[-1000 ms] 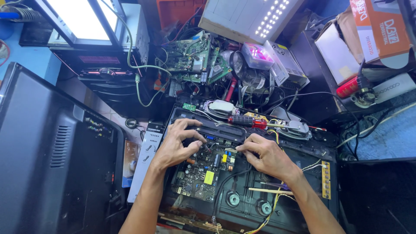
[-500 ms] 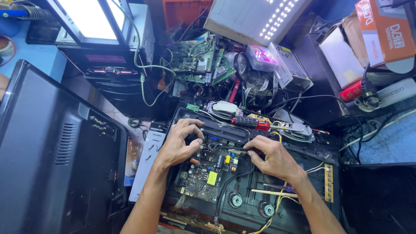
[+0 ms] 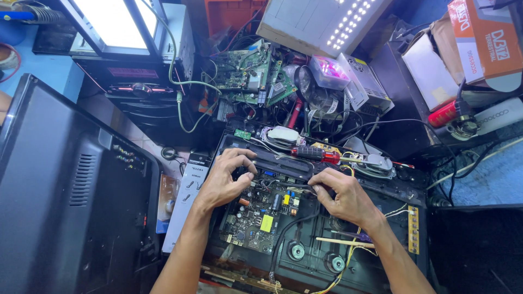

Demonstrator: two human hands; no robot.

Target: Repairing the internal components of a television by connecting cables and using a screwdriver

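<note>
Bright, hard light from above the hands, sharp across the middle

A white panel of glaring round lamps beyond the right hand and a blown-out white screen beyond the left hand burn out; the black plastic set casing left of that hand lies dim, and the edges bow outward

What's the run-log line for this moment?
left hand: on black bar | right hand: on bar end | circuit board: below | screwdriver: idle

Green circuit board with a yellow block — set in a black chassis. Screwdriver handle red and black. Blue bench, orange box, grey panel dotted white.
</note>
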